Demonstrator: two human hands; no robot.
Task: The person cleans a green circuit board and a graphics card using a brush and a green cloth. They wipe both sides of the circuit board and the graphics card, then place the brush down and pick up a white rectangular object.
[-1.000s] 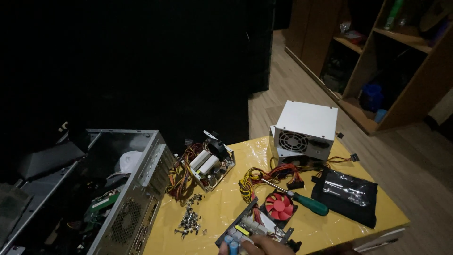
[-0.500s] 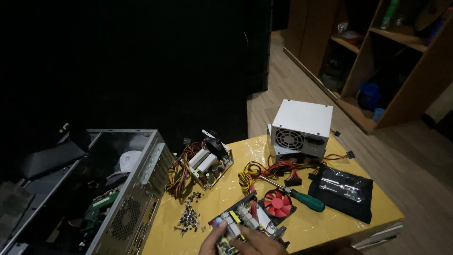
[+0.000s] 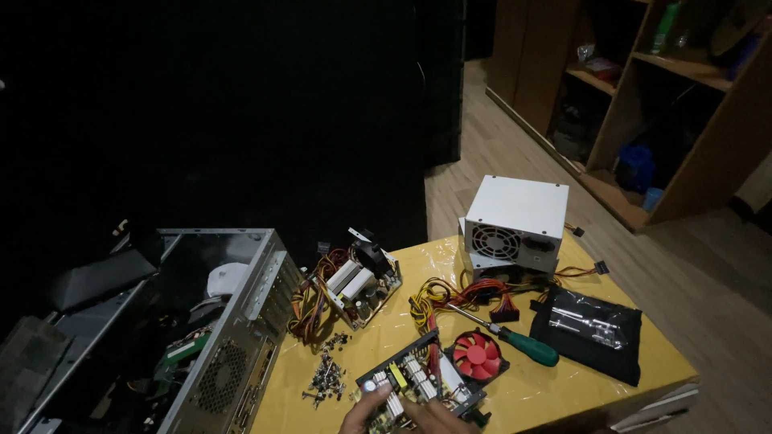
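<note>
At near tabletop edge: bare circuit board handled with both hands

On the yellow tabletop (image 3: 523,402), at its near edge, a bare circuit board (image 3: 418,376) with coils and a yellow part is lying flat, just beside a red fan (image 3: 476,356). The left hand (image 3: 363,411) is laid with fingertips on the board's near left corner; the right hand (image 3: 442,418) is seen at the near edge, mostly cut off by the frame. Whether either hand is closed around the board cannot be told; only contact is seen. A green-handled screwdriver (image 3: 527,347) is lying right of the fan, untouched. A heap of loose screws (image 3: 326,378) is seen left of the board, near an opened computer case (image 3: 225,345). A second stripped board (image 3: 359,281), a bundle of coloured cables (image 3: 450,293), a white power supply box (image 3: 515,225) and a black pouch (image 3: 595,333) are set further back.

Step judged: board being steadied or inspected by hand, no tool in use. Any lift would call for a firm edge hold and for care around the fan and cables close by
</note>
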